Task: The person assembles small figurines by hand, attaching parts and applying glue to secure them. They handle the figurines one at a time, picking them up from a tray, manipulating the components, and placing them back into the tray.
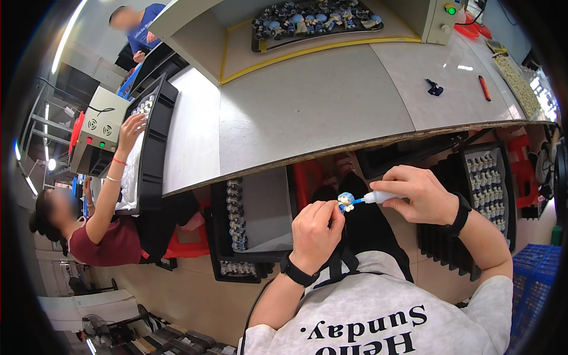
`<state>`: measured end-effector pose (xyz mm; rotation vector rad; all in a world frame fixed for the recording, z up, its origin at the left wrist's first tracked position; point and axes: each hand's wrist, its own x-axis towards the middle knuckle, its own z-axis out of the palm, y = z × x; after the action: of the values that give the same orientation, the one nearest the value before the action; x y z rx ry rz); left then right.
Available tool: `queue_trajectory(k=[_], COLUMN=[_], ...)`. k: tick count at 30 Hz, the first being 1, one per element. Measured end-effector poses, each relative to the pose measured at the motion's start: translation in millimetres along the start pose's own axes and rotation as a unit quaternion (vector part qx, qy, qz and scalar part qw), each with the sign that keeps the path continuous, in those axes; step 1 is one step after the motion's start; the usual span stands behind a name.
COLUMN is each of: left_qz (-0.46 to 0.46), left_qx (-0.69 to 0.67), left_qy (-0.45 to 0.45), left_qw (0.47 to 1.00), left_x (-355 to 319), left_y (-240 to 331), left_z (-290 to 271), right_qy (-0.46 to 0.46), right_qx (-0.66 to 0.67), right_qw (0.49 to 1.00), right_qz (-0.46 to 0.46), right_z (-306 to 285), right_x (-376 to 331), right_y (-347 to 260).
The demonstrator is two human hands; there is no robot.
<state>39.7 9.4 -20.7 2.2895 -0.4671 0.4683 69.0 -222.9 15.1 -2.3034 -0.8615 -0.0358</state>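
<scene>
My left hand (pixel 316 232) pinches a small figurine (pixel 344 204) with a blue top and a cream-coloured body, held above my lap. Part of the figurine is hidden behind the fingers. My right hand (pixel 421 194) is closed around a small white squeeze bottle (pixel 378 196) with a blue nozzle. The bottle lies nearly level, its nozzle pointing left at the figurine. The tip reaches the figurine's side; whether it touches cannot be made out.
Ahead runs a grey worktable (pixel 307 100), its edge beyond my hands. On it are a red marker (pixel 484 88), a small dark piece (pixel 433 87) and an open-fronted box (pixel 195 35) holding a black tray (pixel 258 45) of figurines. Crates (pixel 291 201) flank me; a co-worker (pixel 109 236) sits left.
</scene>
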Motion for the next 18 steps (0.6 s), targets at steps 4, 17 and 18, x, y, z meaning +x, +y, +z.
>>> queue_trajectory(k=[4,17,18], left_qz=[0.002,0.008,0.009], left_qx=[0.005,0.008,0.008], left_qy=[0.0,0.008,0.008], left_qw=[1.0,1.0,1.0], left_x=[-0.2,-1.8,-2.0], left_y=[0.9,1.9,1.9], left_z=[-0.7,0.6,0.6], right_qy=[-0.001,0.004,0.004], right_qx=[-0.022,-0.059,-0.061], right_qw=[1.0,0.998,0.998], right_qz=[-0.009,-0.021,-0.021], right_z=[-0.6,-0.9,-0.8], right_x=[0.5,-0.8,-1.1], right_y=[-1.5,-5.6,-5.7])
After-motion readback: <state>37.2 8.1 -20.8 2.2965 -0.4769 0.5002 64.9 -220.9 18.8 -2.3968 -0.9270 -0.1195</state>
